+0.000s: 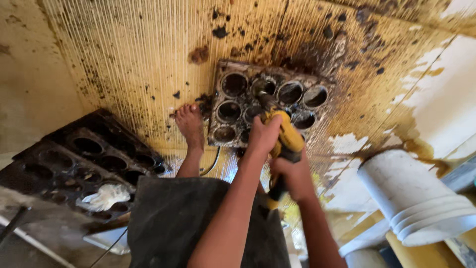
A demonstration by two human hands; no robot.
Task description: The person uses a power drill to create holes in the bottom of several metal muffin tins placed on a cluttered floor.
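Note:
A dirty metal tray with round cups (233, 101) lies on the stained yellow floor (134, 54). I hold a yellow power tool (283, 134) with its tip pressed down into one of the tray's cups. My left hand (263, 135) grips the tool's front body. My right hand (292, 173) wraps the handle further back. My bare foot (190, 124) rests on the floor against the tray's left edge. A dark apron (173, 218) covers my lap.
A stack of dark cupped trays (84, 159) leans at the left, with a crumpled white cloth (105, 196) on it. A white plastic bucket (414, 196) lies tipped at the right. A thin cable (214, 161) runs by my leg.

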